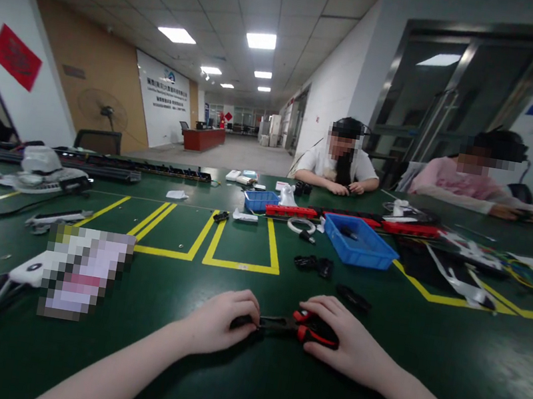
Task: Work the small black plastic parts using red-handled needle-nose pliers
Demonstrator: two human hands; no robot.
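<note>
My right hand (343, 336) is wrapped round the red-and-black handles of a pair of pliers (287, 325), whose handles are spread somewhat apart. The metal jaws point left and reach the fingertips of my left hand (230, 318). That hand is closed on a small black piece (241, 321), mostly hidden by the fingers, so its kind cannot be made out. Just beyond my right hand lies a black cable-like bundle (352, 299). Behind it sit more small black parts (313, 265).
A blue bin (359, 242) stands beyond my hands, with a smaller blue bin (261, 200) farther back. Red strips (291, 212) lie between them. A blurred-out flat object (90, 273) and white device (27, 268) are at left. Two people (340, 164) sit across the green table (196, 391).
</note>
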